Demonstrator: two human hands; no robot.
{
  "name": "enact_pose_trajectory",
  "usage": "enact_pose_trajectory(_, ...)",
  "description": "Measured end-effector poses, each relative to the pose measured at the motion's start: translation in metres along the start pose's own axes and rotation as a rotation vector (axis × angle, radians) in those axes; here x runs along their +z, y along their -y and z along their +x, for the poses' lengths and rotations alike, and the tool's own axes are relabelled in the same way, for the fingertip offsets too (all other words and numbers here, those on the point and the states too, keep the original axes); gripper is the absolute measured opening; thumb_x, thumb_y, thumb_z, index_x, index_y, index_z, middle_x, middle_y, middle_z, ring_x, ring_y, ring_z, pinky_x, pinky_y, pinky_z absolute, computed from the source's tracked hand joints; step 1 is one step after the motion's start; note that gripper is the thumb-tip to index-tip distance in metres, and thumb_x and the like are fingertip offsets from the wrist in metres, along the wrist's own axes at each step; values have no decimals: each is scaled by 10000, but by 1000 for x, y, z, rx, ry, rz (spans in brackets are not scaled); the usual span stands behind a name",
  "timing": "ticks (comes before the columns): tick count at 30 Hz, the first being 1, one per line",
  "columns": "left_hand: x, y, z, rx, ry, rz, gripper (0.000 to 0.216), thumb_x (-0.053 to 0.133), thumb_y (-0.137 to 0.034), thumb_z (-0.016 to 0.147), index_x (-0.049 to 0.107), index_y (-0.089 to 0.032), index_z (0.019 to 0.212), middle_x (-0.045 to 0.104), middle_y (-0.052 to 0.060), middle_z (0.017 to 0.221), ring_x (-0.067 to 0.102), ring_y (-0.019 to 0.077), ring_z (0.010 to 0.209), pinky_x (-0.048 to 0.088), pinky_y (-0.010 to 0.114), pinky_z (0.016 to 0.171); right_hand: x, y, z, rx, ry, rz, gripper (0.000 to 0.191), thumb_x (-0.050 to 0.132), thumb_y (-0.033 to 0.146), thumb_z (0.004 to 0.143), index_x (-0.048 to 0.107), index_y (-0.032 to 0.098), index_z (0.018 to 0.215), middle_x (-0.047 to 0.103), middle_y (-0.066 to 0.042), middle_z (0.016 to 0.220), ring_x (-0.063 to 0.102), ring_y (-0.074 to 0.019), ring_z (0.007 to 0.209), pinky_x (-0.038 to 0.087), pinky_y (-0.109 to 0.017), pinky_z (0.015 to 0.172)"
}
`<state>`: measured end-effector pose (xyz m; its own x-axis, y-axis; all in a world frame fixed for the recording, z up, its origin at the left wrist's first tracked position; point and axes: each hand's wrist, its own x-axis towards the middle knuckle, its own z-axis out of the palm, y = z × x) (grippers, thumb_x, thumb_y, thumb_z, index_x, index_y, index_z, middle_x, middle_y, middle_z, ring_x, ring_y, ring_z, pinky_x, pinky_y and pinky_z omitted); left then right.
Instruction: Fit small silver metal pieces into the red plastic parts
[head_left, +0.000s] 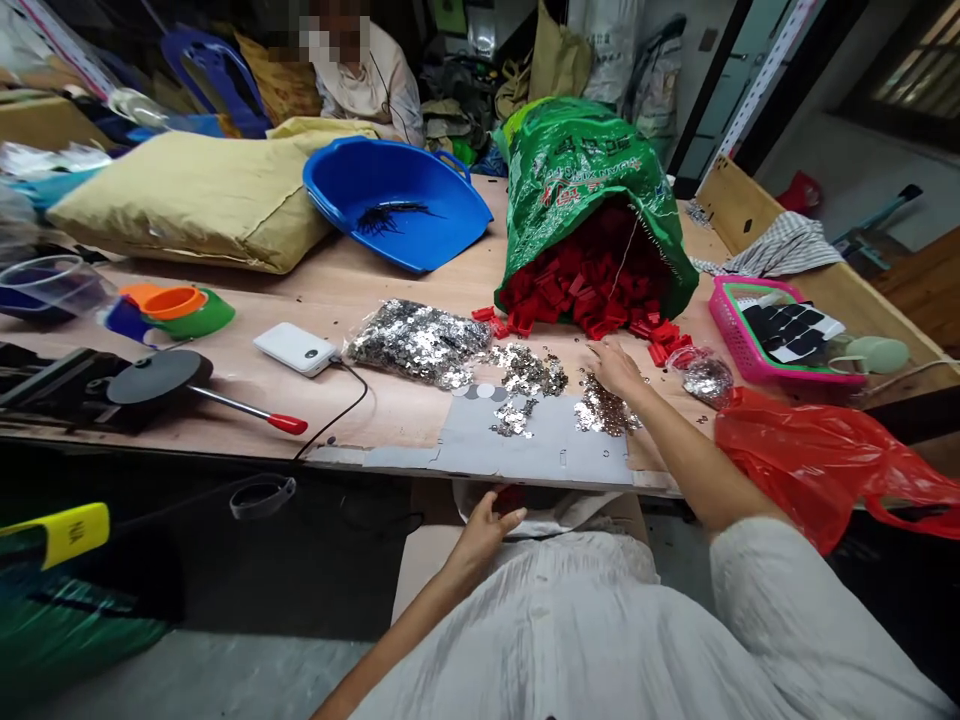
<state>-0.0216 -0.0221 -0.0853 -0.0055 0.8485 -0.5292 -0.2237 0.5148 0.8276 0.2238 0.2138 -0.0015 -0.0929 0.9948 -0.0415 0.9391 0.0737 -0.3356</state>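
My right hand reaches over the table with its fingers stretched out, at the edge of a coppery pile of small flat metal pieces. Loose red plastic pieces spill toward it from a green sack. Below the table's front edge is my left hand, its thumb and forefinger apart. Something dark red shows by these fingers, in shadow; I cannot make out its shape. Silvery metal pieces lie in heaps left of my right hand, partly on a grey sheet.
A clear bag of metal pieces and a white power bank with a cable lie leftward. A hand press with a red-tipped lever stands far left. Behind are a blue scoop and a person. A pink basket and red bag are right.
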Motion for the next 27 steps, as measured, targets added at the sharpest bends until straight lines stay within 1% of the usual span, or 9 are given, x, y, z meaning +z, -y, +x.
enact_pose_trajectory(3,-5,-5,-2,57,32,37,558,843,-309,585,657,-201,1099,645,103,1257,568,270,1209,437,376,1014,2,2,27,38,4,-5,435,546,313,920,536,259,1351,443,-135,1401,543,-287,1160,440,-393,943)
enact_pose_trajectory(7,-7,-18,-14,9,132,132,461,827,-363,612,697,-178,1014,668,131,1191,626,298,1101,494,403,929,1,6,38,18,-16,32,362,520,269,930,594,187,1275,520,-159,1319,546,-277,1152,437,-378,948)
enact_pose_trajectory(11,-3,-41,-26,119,236,147,364,777,-362,699,699,-191,1011,704,114,1079,661,262,1004,531,352,830,-5,20,15,-75,-40,111,337,477,250,955,609,164,1253,570,-136,1299,544,-237,1168,421,-349,986)
enact_pose_trajectory(13,1,-55,-26,220,200,146,394,725,-371,760,664,-214,1116,708,106,1042,676,247,933,540,331,743,-8,34,-14,-159,-9,196,317,471,300,968,631,210,1226,617,-85,1258,574,-203,1134,449,-330,961)
enact_pose_trajectory(17,9,-77,-16,599,-53,328,559,782,-289,700,617,-301,1234,601,89,1294,644,238,989,526,320,785,-12,69,-89,-442,402,697,280,521,375,945,698,223,1099,705,-44,1101,648,-188,1004,504,-333,868)
enact_pose_trajectory(19,12,-80,-10,689,-53,448,518,780,-271,698,646,-308,1197,616,83,1280,609,267,1082,504,345,876,-13,83,-117,-509,553,811,275,526,378,941,704,205,1060,719,-27,1034,660,-175,951,506,-294,828)
enact_pose_trajectory(21,14,-77,-7,719,-56,524,381,744,-274,736,685,-288,1112,677,80,1160,609,273,1086,473,371,947,-12,89,-129,-578,653,853,275,521,382,943,692,211,1074,719,-11,1018,658,-166,933,503,-270,801)
enact_pose_trajectory(23,14,-72,-7,682,-77,532,305,730,-289,753,690,-268,1055,707,67,1067,638,258,1013,477,372,939,-6,87,-123,-576,601,797,259,527,355,940,677,216,1100,719,-12,1010,657,-162,907,502,-269,784)
enact_pose_trajectory(27,13,-65,-14,479,-30,264,342,758,-315,733,631,-232,1039,715,48,1042,674,208,910,518,334,866,16,73,-84,-446,171,366,247,529,164,901,662,196,1106,691,-66,1036,637,-195,946,484,-332,862)
